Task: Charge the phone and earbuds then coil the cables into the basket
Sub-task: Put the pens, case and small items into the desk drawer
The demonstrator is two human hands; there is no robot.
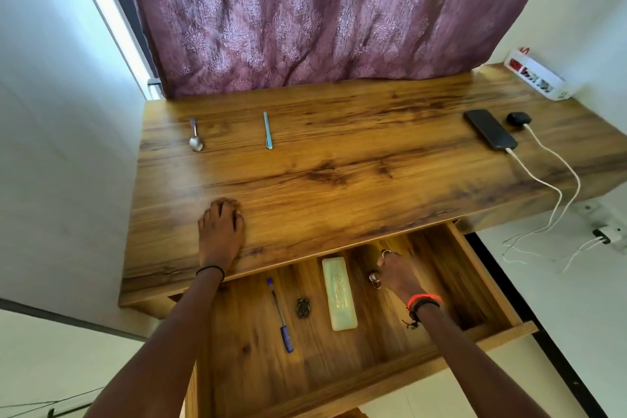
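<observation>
On desk [339, 163], black phone [490, 130], white cable [536, 176] attached

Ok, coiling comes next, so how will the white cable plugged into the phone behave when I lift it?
Probably floppy: the white cable sags in loose curves over the desk edge. Likely light, since it looks thin. It is plugged into the phone, so a tug may drag the phone across the smooth desk.

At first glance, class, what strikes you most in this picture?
The open drawer at the front, with the right hand reaching into it while the left hand rests flat on the desk. At far right, the phone and earbuds case lie with white cables plugged in, trailing off the desk's edge.
</observation>
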